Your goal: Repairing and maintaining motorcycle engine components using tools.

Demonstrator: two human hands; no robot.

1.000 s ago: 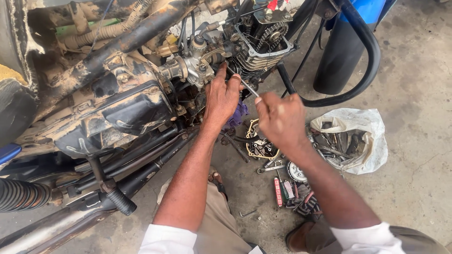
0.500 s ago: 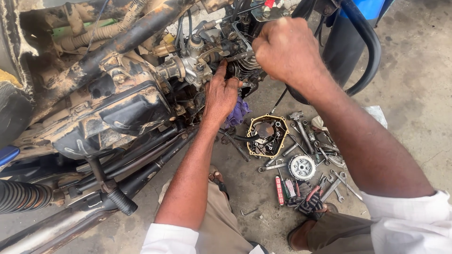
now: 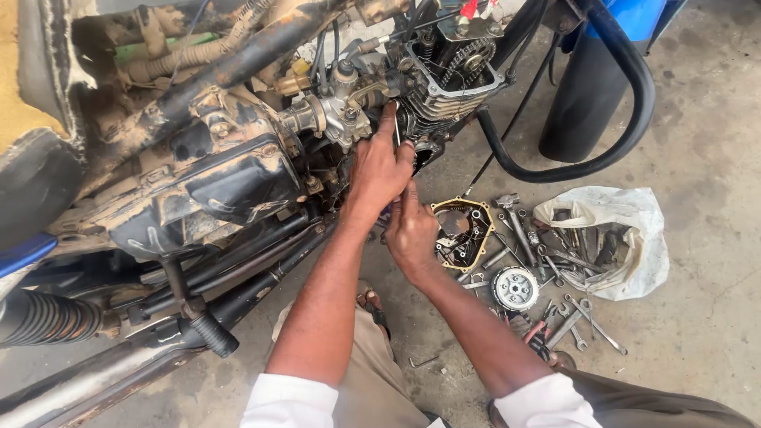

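The left hand is pressed against the engine just under the finned cylinder, index finger pointing up along the casting, the other fingers curled against the block; a thin rod, perhaps a slim tool, runs beside the index finger, though whether the hand truly grips it I cannot tell. The right hand sits just below and touching the left, fingers curled toward the same spot, and whatever they may pinch is hidden behind the knuckles. The engine hangs in the frame at the top of the view, its head open with the cam chain sprocket exposed and the carburettor to its left. On the floor, just right of the right hand, lie a side cover with its gasket, a round clutch piece, loose spanners and a white bag of tools. To work well here, I judge the left hand should stay braced against the block as a steady rest while the right does the fine turning or guiding, with the wrists kept clear of the cylinder fins; small parts would be easy to drop into the clutter below, so a firm pinch and slow withdrawal seem wise
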